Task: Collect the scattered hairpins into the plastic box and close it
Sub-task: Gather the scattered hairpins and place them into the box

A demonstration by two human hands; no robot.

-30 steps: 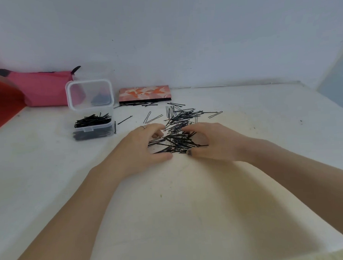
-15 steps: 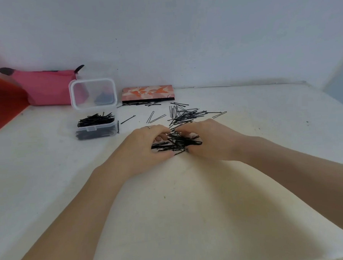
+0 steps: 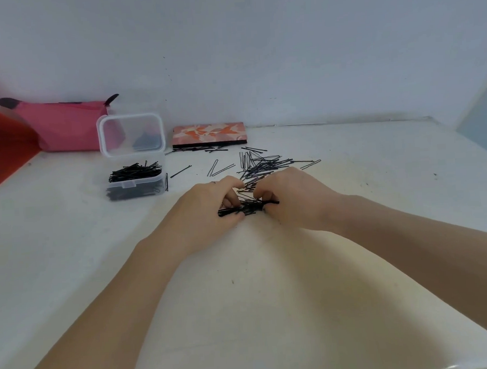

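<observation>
Both hands, left hand (image 3: 207, 211) and right hand (image 3: 291, 198), apparently pinch one hairpin bundle (image 3: 247, 208).

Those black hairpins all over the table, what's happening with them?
A person is tidying them up. The left hand and right hand pinch a bundle of hairpins between them on the table. More loose hairpins lie just beyond the hands. The plastic box, off to the left, is already partly filled, and its lid stands open.
</observation>
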